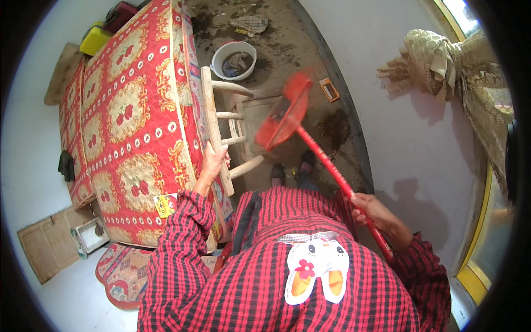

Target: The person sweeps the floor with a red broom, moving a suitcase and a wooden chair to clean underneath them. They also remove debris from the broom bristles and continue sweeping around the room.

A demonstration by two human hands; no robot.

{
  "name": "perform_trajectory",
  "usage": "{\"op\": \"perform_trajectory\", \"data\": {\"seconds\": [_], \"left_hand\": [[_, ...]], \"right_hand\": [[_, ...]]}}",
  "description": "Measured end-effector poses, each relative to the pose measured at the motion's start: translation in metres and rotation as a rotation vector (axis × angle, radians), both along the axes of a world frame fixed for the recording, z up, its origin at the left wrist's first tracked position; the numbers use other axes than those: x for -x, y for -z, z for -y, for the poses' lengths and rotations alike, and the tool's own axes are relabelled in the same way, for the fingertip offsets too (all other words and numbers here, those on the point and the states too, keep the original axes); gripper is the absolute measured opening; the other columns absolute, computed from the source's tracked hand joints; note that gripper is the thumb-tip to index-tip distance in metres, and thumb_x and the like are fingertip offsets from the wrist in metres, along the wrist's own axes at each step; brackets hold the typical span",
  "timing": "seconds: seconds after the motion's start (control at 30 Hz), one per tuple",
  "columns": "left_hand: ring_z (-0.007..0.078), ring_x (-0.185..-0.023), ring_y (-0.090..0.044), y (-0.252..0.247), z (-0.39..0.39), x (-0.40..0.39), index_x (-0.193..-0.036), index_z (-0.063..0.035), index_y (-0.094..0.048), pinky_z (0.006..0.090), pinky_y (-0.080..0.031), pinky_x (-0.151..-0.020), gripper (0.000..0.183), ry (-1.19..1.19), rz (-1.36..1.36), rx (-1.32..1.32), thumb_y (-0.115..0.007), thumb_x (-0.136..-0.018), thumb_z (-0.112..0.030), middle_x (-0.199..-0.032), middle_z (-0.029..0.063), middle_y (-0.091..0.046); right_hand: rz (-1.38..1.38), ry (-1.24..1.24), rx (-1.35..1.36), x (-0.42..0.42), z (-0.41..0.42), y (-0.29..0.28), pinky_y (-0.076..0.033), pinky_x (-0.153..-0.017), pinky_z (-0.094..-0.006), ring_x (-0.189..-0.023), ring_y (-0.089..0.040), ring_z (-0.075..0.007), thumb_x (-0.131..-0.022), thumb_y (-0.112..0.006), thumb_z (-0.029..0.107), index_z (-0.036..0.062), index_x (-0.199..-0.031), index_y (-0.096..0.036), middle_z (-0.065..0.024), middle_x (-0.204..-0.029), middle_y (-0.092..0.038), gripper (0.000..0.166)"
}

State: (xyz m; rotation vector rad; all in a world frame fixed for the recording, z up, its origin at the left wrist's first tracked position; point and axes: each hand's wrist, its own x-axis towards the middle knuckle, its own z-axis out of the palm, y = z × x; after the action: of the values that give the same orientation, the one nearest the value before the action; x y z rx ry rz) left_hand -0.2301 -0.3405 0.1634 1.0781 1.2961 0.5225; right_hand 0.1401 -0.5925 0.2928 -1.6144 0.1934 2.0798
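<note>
My left hand [215,160] is closed around the pale top rail of a wooden chair [213,112], beside the bed. The chair's seat lies below, partly hidden by a red tool head. In my right hand [375,213] is the red handle [327,164] of a long-handled tool, which slants up and left across the view. Its red plastic head [286,112] looks like a dustpan, but motion blur hides the detail. The head is held above the seat and floor, to the right of my left hand.
A bed [128,124] with a red patterned cover fills the left. Beyond the chair, a white bucket [234,60] holds dark water and a cloth. A checked cloth item [249,24] and an orange box [329,90] lie on the wet-stained floor. A knotted curtain [435,62] hangs at right.
</note>
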Motion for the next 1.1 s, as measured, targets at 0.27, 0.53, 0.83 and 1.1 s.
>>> {"op": "perform_trajectory", "data": {"seconds": [0.27, 0.53, 0.83, 1.1], "left_hand": [[0.008, -0.048, -0.048, -0.013, 0.015, 0.011, -0.119, -0.0087, -0.036, 0.0232, -0.044, -0.043, 0.039, 0.13, -0.066, 0.025, -0.057, -0.086, -0.015, -0.063, 0.0007, -0.048], [0.0069, -0.051, -0.048, -0.021, 0.02, -0.005, -0.116, -0.0076, -0.038, 0.0217, -0.043, -0.045, 0.038, 0.226, -0.048, 0.002, -0.058, -0.085, -0.013, -0.065, -0.0005, -0.048], [0.0062, -0.051, -0.048, -0.023, 0.019, -0.025, -0.115, -0.0081, -0.039, 0.0214, -0.043, -0.045, 0.036, 0.24, -0.068, -0.027, -0.058, -0.085, -0.014, -0.065, -0.0005, -0.048], [0.007, -0.047, -0.046, -0.025, 0.02, -0.027, -0.114, -0.0068, -0.037, 0.0215, -0.042, -0.042, 0.036, 0.228, -0.051, -0.011, -0.058, -0.085, -0.014, -0.064, 0.0001, -0.048]], "right_hand": [[-0.148, 0.002, 0.061, 0.024, -0.014, 0.033, -0.029, -0.037, -0.0179, -0.042, -0.032, -0.0029, -0.094, -0.043, 0.028, 0.0067, -0.105, -0.047, 0.0023, -0.059, -0.038, 0.024], [0.085, -0.14, -0.02, 0.027, 0.016, 0.051, -0.031, -0.036, -0.0213, -0.042, -0.037, -0.0069, -0.093, -0.045, 0.026, 0.0072, -0.098, -0.048, 0.0006, -0.056, -0.042, 0.02], [1.007, -0.652, -0.426, 0.001, 0.073, 0.045, -0.034, -0.039, -0.0274, -0.044, -0.044, -0.009, -0.088, -0.051, 0.024, 0.0046, -0.097, -0.054, -0.0009, -0.054, -0.046, 0.021], [0.157, -0.062, -0.12, 0.04, 0.065, 0.062, -0.029, -0.039, -0.0206, -0.045, -0.036, -0.0054, -0.089, -0.052, 0.026, 0.0114, -0.094, -0.052, 0.0041, -0.06, -0.041, 0.015]]}}
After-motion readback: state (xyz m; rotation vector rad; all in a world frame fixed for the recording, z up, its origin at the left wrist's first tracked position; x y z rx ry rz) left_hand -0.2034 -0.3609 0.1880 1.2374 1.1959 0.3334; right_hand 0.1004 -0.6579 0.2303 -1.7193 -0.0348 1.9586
